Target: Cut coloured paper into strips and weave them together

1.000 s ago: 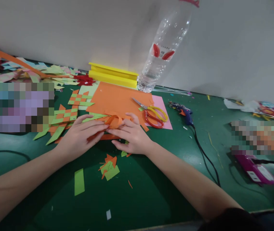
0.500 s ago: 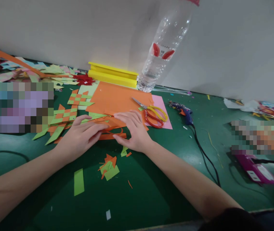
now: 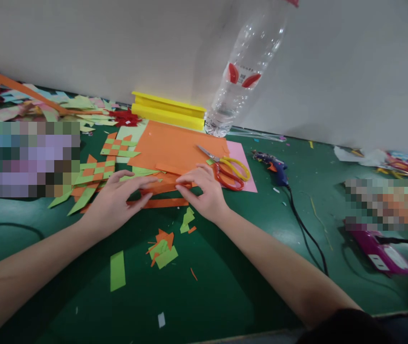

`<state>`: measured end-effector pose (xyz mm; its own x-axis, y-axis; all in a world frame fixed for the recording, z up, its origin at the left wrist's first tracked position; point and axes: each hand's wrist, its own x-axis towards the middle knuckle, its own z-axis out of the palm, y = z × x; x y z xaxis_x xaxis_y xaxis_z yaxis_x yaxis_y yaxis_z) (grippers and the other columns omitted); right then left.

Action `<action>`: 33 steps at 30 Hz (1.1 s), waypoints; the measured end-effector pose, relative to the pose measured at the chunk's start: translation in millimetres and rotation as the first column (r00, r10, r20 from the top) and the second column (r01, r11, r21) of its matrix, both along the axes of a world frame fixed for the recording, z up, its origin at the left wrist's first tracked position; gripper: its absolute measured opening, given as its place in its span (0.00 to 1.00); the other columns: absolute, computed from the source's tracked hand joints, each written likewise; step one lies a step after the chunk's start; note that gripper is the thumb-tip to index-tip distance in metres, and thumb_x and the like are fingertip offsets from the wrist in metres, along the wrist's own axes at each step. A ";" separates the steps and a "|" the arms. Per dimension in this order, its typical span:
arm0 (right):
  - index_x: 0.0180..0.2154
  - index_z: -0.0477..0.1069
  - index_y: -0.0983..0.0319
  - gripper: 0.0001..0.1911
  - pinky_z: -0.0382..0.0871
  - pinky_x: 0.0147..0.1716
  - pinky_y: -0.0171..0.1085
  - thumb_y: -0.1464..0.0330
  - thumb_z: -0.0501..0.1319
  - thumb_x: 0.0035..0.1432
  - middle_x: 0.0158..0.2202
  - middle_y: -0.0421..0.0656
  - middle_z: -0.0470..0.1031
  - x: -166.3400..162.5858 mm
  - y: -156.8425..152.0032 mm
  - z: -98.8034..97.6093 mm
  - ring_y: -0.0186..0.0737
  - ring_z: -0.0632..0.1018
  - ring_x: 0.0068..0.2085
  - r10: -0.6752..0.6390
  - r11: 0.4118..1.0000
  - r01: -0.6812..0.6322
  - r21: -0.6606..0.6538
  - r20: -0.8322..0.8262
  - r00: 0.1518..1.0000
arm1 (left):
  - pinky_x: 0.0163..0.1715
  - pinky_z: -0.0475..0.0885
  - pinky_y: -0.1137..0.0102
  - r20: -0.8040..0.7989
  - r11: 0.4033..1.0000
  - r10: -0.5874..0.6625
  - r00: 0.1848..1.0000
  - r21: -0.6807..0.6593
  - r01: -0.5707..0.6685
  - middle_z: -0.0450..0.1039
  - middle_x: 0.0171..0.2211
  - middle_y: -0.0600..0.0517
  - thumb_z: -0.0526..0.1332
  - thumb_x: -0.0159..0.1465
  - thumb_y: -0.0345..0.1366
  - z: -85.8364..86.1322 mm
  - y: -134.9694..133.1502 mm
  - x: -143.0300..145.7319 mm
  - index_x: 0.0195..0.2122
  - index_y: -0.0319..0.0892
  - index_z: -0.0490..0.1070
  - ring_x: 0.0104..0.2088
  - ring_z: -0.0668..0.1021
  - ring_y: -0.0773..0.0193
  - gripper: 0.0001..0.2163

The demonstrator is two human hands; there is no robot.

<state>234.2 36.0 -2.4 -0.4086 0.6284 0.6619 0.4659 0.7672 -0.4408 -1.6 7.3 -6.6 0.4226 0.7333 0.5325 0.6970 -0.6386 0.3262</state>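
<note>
An orange paper strip [image 3: 166,186] spans the gap between my two hands. My left hand [image 3: 119,195] is curled around its left end, the thumb below and the fingers above. My right hand [image 3: 205,191] pinches the other end between thumb and fingertips. Just below lies another orange paper strip [image 3: 168,203] on the table. Behind my hands is a large orange paper sheet [image 3: 175,145]. Red-and-yellow-handled scissors [image 3: 225,172] rest partly on it, past my right hand. Woven green-and-orange paper pieces [image 3: 98,171] lie beyond my left hand.
Green and orange scraps [image 3: 162,251] lie in front on the green table [image 3: 225,291]. A clear bottle [image 3: 247,67] and yellow folded piece [image 3: 168,112] stand along the wall. To the right are a blue glue gun [image 3: 275,167] with a black cord and a purple power strip [image 3: 379,251].
The orange strip, looped between my hands before, is now drawn out flatter. My right hand's spread fingers have come together in a pinch. My left thumb and fingers have parted slightly.
</note>
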 end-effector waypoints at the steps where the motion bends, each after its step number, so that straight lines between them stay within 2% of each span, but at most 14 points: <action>1: 0.37 0.71 0.56 0.02 0.61 0.55 0.47 0.68 0.60 0.62 0.33 0.37 0.79 0.3 0.4 -0.2 0.35 0.77 0.33 -0.006 1.000 0.006 -0.010 -0.029 1.000 | 0.53 0.69 0.53 0.007 1.000 0.012 1.000 -0.011 -0.012 0.80 0.39 0.51 0.53 0.69 0.41 0.4 0.2 -0.2 0.51 0.47 0.70 0.36 0.81 0.56 0.12; 7: 0.36 0.72 0.57 0.01 0.65 0.49 0.45 0.67 0.61 0.61 0.33 0.38 0.79 2.2 1.8 -1.3 0.37 0.77 0.34 -0.027 0.995 0.017 -0.101 -0.097 0.995 | 0.52 0.70 0.52 0.025 0.995 0.058 0.998 -0.086 -0.055 0.80 0.33 0.51 0.54 0.68 0.48 2.1 0.9 -1.6 0.47 0.47 0.73 0.33 0.80 0.56 0.15; 13: 0.36 0.71 0.56 0.01 0.62 0.54 0.47 0.67 0.62 0.61 0.33 0.37 0.79 1.9 2.3 -2.1 0.36 0.77 0.33 -0.016 0.994 0.006 -0.109 -0.093 0.996 | 0.51 0.70 0.52 0.026 0.992 0.067 0.997 -0.113 -0.064 0.79 0.35 0.52 0.52 0.68 0.49 6.0 -0.2 -0.1 0.44 0.49 0.75 0.28 0.79 0.59 0.16; 20: 0.35 0.71 0.57 0.00 0.61 0.55 0.47 0.68 0.62 0.60 0.33 0.37 0.79 1.7 1.9 -2.6 0.35 0.77 0.33 -0.006 0.996 -0.002 -0.091 -0.080 0.997 | 0.51 0.70 0.53 0.030 0.990 0.058 0.998 -0.131 -0.053 0.80 0.33 0.52 0.51 0.68 0.48 6.9 -0.7 -0.6 0.42 0.48 0.76 0.33 0.80 0.57 0.16; 33: 0.35 0.71 0.57 0.02 0.60 0.55 0.47 0.66 0.61 0.61 0.32 0.37 0.78 2.1 2.3 -2.8 0.36 0.77 0.34 -0.014 0.994 0.008 -0.107 -0.059 0.998 | 0.53 0.68 0.54 0.018 0.985 0.060 0.998 -0.164 -0.057 0.80 0.33 0.53 0.51 0.69 0.47 5.7 -0.5 -0.6 0.43 0.49 0.75 0.34 0.80 0.58 0.16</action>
<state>236.3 38.3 -5.2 -0.3630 0.7008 0.6140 0.4446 0.7094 -0.5469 -2.2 6.8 -0.9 0.3655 0.8343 0.4128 0.7228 -0.5338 0.4388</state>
